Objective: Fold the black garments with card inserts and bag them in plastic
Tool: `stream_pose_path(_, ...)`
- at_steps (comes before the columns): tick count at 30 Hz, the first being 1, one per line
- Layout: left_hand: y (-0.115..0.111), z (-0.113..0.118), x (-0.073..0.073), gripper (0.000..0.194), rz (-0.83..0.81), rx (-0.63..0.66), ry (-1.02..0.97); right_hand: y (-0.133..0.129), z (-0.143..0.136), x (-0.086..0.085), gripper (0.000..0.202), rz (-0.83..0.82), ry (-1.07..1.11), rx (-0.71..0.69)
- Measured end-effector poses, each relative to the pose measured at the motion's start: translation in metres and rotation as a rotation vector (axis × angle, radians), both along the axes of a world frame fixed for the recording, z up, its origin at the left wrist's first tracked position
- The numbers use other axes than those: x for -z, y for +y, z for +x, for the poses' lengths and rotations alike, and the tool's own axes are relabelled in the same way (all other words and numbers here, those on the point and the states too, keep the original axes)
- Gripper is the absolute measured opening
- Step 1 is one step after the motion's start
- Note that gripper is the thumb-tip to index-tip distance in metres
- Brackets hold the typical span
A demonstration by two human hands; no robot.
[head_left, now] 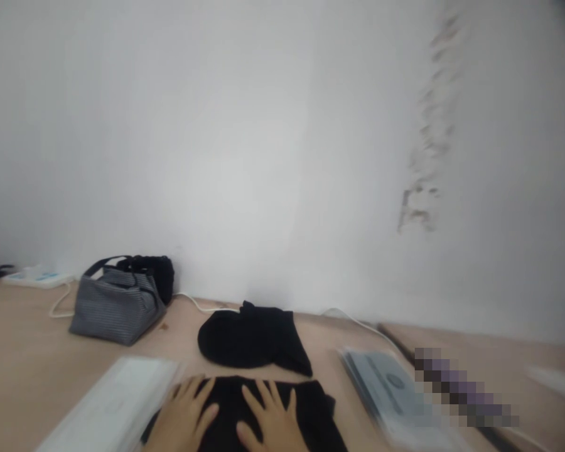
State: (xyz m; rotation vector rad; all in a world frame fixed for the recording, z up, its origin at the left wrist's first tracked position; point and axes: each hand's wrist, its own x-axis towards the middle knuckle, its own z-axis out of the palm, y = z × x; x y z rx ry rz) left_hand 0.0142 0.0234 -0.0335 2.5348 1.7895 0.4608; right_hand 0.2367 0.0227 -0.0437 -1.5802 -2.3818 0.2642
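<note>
Both hands lie on a piece of black fabric (pixel 317 408) at the bottom of the head view. My left hand (pixel 186 411) presses on its left part with the fingers spread. To the right, my right hand (pixel 270 414) rests flat on the same fabric, fingers apart. The fabric's lower part runs out of view, so its kind cannot be told. Just beyond it lies a flat black sock (pixel 254 336), its rounded end to the left and untouched by either hand.
Left of my hands lies a clear-and-white plastic packet (pixel 113 402); a stack of grey packets (pixel 388 392) is on the right. A grey striped bag (pixel 115 307), power strip (pixel 40 277) and white cable (pixel 198 306) sit near the wall (pixel 235 138). A table seam (pixel 402 353) runs at right.
</note>
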Motion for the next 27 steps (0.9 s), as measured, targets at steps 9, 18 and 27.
stream_pose_path(9,-0.017,-0.048,-0.025,0.034,-0.193,-0.379,0.046,0.009,-0.046,0.006,0.076,-0.091,-0.012,-0.036)
stream_pose_path(18,-0.008,-0.07,-0.036,0.014,-0.204,-0.227,-0.478,-0.01,-0.069,0.005,0.07,-0.102,0.128,-0.007)
stream_pose_path(27,-0.016,0.028,-0.032,0.014,0.072,0.01,-0.747,-0.007,0.042,-0.014,0.03,0.198,0.148,0.427)
